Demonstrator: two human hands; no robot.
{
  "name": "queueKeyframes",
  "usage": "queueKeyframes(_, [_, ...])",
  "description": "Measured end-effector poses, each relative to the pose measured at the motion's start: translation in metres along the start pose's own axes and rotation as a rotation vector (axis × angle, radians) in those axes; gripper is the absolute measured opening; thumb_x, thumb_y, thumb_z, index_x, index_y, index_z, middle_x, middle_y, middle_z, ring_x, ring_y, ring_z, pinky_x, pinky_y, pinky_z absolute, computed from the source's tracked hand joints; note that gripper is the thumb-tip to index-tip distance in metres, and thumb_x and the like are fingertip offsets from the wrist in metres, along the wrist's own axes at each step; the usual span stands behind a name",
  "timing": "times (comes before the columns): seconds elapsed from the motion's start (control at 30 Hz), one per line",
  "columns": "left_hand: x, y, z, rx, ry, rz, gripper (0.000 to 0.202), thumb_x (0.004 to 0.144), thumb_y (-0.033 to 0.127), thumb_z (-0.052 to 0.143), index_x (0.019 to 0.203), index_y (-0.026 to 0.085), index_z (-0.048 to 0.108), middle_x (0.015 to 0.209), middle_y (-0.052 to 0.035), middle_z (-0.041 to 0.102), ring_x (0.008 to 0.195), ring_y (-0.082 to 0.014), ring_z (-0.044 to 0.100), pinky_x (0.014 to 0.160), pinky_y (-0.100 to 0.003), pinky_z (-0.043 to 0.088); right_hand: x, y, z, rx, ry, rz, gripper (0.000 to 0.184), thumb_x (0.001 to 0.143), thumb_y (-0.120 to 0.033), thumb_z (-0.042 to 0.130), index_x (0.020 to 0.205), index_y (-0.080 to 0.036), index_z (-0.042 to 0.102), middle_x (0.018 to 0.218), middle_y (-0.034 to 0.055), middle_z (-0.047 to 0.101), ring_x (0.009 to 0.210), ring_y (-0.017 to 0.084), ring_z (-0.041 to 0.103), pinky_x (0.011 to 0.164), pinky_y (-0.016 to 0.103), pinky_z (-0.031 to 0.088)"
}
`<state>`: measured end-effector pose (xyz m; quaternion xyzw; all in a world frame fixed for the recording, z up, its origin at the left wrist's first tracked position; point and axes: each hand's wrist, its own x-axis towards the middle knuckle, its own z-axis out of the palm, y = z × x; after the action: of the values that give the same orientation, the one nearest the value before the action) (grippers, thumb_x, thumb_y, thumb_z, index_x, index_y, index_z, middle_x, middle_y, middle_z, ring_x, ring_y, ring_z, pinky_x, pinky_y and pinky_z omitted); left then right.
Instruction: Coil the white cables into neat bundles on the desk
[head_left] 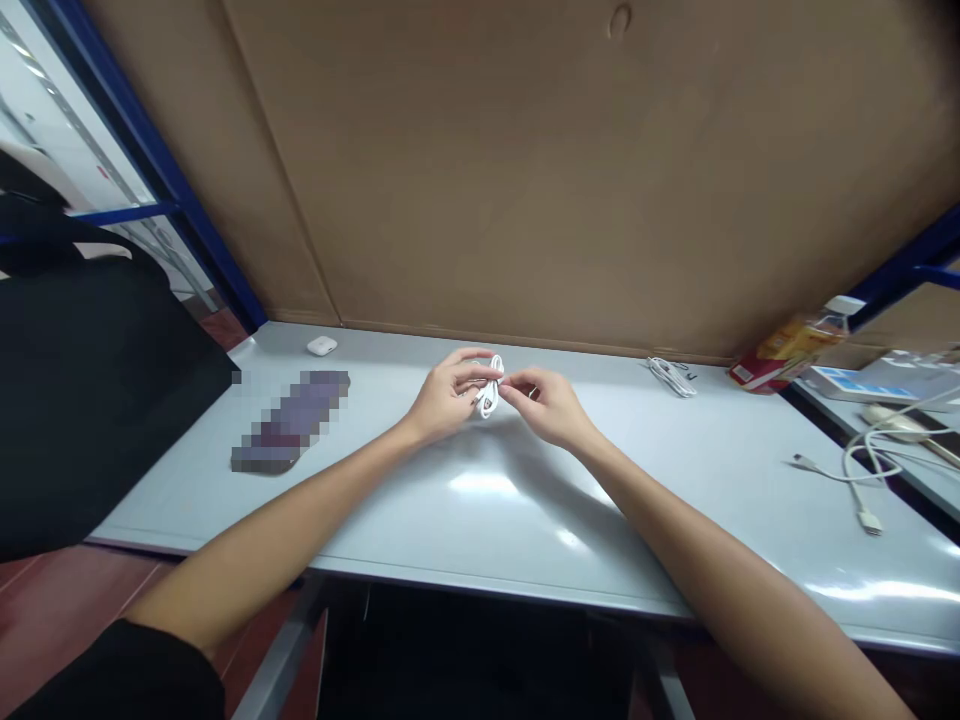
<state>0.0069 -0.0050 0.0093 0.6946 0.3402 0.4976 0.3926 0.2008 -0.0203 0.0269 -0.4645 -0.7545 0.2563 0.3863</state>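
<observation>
A small coil of white cable (489,392) is held above the pale grey table top (480,520) near the middle of the table. My left hand (450,395) wraps its fingers around the coil from the left. My right hand (544,407) comes in from the right, and its fingertips pinch the coil's right side. The fingers hide part of the coil, and any plug on it is hard to make out.
A white earbud case (322,346) and a pixelated flat object (290,420) lie on the left. A bundled white cable (671,377), a bottle (795,345), and a loose white charging cable (862,475) lie right. A brown board (525,170) stands behind the table.
</observation>
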Motion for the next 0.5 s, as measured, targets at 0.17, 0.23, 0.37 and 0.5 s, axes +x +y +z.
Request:
queueKeyframes(0.17, [0.002,0.009,0.001,-0.258,0.021,-0.113,0.03,0.081,0.029,0.072,0.107,0.015,0.071,0.129,-0.0146,0.064,0.111,-0.0292,0.07,0.094,-0.045,0.057,-0.001,-0.003,-0.006,0.233,-0.216,0.155,0.031,0.088,-0.047,0.063,0.078,-0.018,0.07,0.074,0.001,0.063,0.067,0.015,0.049,0.063,0.029,0.036])
queueKeyframes(0.23, [0.002,0.01,0.001,-0.292,0.038,-0.132,0.048,0.077,0.03,0.08,0.119,0.016,0.062,0.115,-0.013,0.071,0.103,-0.0281,0.073,0.087,-0.042,0.059,-0.002,-0.003,-0.005,0.29,-0.28,0.199,0.035,0.086,-0.051,0.064,0.074,-0.019,0.067,0.07,-0.0001,0.057,0.065,0.014,0.044,0.061,0.029,0.032])
queueKeyframes(0.37, [0.002,0.014,-0.003,-0.194,-0.028,-0.091,0.047,0.074,0.032,0.085,0.113,0.016,0.065,0.1,-0.0109,0.076,0.093,-0.0243,0.073,0.082,-0.039,0.057,-0.003,-0.006,-0.008,0.389,-0.327,0.295,0.04,0.08,-0.058,0.069,0.071,-0.019,0.062,0.069,-0.0015,0.05,0.064,0.013,0.039,0.059,0.028,0.029])
queueKeyframes(0.5, [0.001,0.02,-0.008,-0.04,-0.112,0.013,0.03,0.076,0.034,0.084,0.099,0.018,0.074,0.097,-0.0088,0.078,0.099,-0.0251,0.072,0.092,-0.041,0.051,0.0,-0.007,-0.016,0.425,-0.275,0.343,0.041,0.077,-0.057,0.074,0.071,-0.019,0.062,0.067,-0.0028,0.046,0.064,0.012,0.037,0.06,0.028,0.031])
